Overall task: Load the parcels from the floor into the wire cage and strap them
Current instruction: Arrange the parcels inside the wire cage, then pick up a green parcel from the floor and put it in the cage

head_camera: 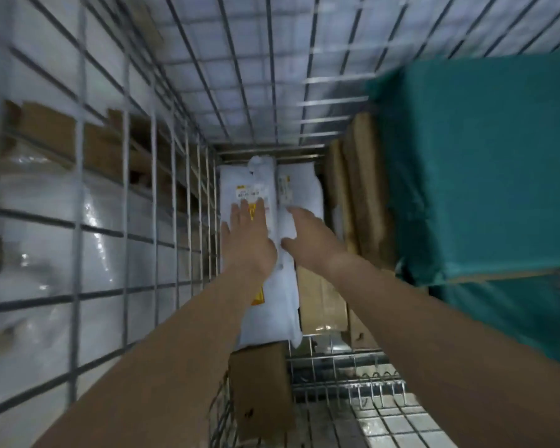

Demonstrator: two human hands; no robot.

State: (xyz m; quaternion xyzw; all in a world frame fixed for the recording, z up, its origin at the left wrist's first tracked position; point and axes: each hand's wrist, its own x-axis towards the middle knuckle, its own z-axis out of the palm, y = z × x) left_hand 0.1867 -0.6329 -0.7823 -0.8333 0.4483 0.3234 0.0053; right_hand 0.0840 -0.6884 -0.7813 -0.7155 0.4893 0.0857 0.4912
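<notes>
Parcels deep in wire cage (125, 189): left white bag (240, 185), right white bag (301, 189), side by side, yellow-marked labels up; left hand (248, 234) flat on left white bag, fingers straight; right hand (311, 236) open on right white bag, gripping nothing. Label text blurred; teal box (485, 163) cut off at right.
</notes>
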